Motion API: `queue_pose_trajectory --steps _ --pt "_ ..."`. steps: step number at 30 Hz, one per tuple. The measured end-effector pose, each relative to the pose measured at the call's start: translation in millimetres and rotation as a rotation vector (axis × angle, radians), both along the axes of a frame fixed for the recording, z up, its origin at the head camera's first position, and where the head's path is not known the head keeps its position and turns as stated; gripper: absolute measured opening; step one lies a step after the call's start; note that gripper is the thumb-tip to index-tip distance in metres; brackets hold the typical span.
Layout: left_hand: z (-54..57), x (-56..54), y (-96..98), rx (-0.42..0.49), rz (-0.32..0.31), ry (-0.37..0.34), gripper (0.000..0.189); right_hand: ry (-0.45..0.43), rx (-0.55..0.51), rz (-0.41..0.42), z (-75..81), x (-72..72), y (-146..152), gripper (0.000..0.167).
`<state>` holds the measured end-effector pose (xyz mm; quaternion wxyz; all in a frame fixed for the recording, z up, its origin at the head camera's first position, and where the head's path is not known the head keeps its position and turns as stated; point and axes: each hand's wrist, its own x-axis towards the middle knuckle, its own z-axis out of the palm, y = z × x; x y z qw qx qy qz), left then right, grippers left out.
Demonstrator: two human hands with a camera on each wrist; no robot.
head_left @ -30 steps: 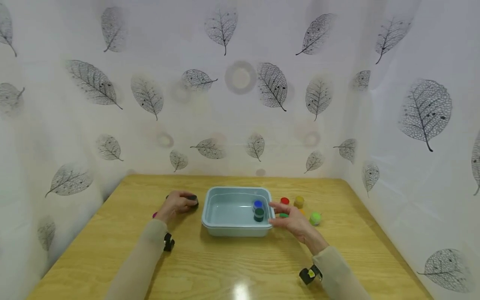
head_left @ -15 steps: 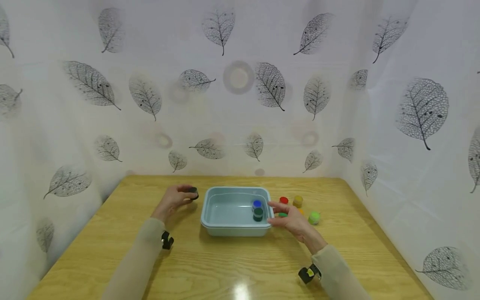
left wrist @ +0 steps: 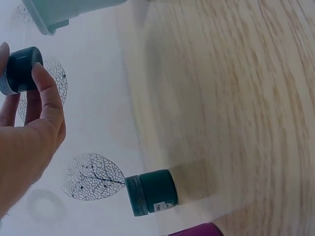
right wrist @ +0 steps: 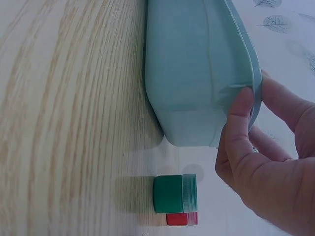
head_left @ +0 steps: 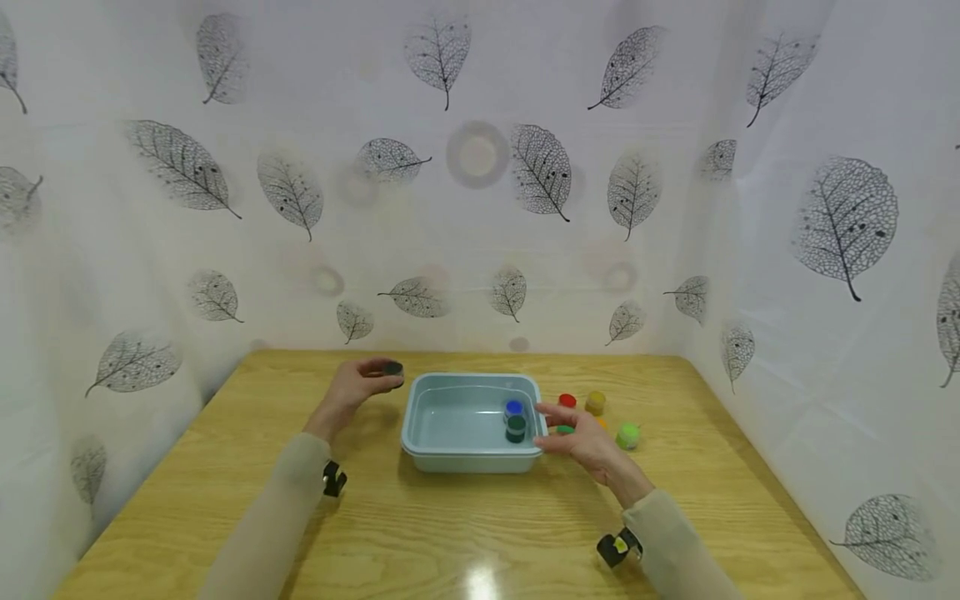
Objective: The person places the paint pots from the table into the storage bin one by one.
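Observation:
My left hand (head_left: 351, 396) pinches a small dark paint jar (head_left: 393, 369) between thumb and fingers, left of the light blue plastic basin (head_left: 472, 463). In the left wrist view this jar (left wrist: 23, 68) is held up above the table. My right hand (head_left: 592, 443) grips the basin's right rim; the right wrist view shows the thumb and fingers on both sides of the rim (right wrist: 257, 78). Inside the basin, near its right wall, stand a blue paint jar (head_left: 513, 408) and a dark green paint jar (head_left: 516, 430).
Beyond the right hand stand red (head_left: 567, 402), yellow (head_left: 596, 403), orange and light green (head_left: 628, 436) jars, plus a green jar (right wrist: 170, 193) partly hidden by the hand. The left wrist view shows another dark green jar (left wrist: 151, 191) and a magenta jar (left wrist: 201, 230) on the table.
My left hand has lifted the dark paint jar off the table and brought it slightly right, closer to the basin. The right hand stays on the basin's rim.

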<state>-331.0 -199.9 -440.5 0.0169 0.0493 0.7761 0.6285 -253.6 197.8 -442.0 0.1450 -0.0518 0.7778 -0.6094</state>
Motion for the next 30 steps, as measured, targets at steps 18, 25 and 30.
queue_pose_trajectory --steps 18,25,30 --pt "7.9 6.0 44.4 -0.005 0.025 -0.009 0.048 0.005 -0.022 0.035 -4.2 -2.2 0 0.068" --pt "7.4 6.5 60.8 -0.074 0.010 0.035 0.046 0.010 -0.021 0.038 -2.4 -1.6 1 0.068" --pt "13.4 13.8 72.4 -0.169 0.031 0.067 0.043 0.002 -0.023 0.025 -1.8 -1.1 0 0.068"
